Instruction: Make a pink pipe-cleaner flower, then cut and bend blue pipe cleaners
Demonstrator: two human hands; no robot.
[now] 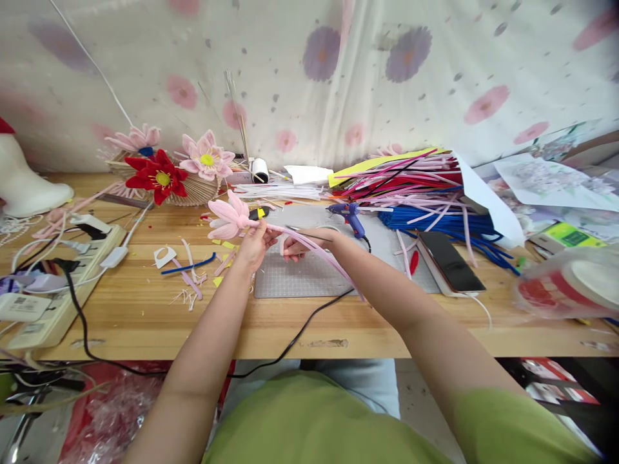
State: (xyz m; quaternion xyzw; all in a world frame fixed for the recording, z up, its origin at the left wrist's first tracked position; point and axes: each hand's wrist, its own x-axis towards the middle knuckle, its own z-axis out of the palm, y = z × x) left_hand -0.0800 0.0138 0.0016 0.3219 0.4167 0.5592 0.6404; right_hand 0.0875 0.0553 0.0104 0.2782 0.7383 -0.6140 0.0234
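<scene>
A pink fuzzy flower (pixel 229 216) with several long petals lies sideways in the air over the table, its long pink stems (pixel 329 259) trailing right and down beneath my right forearm. My left hand (pixel 256 247) is closed round the stem just right of the petals. Close beside it, under the stems, my right hand (pixel 294 248) has its fingers bent together in a pinch; a small pale piece shows at the fingertips, too small to name. Both hands are over the left part of the grey cutting mat (pixel 309 283).
A blue glue gun (pixel 352 219) lies on the mat, with a phone (pixel 451 261) to the right. Behind are bundled pipe cleaners (pixel 411 177). Finished red (pixel 162 179) and pink flowers (pixel 207 156) stand back left, a power strip (pixel 72 290) at left. A black cable crosses the front.
</scene>
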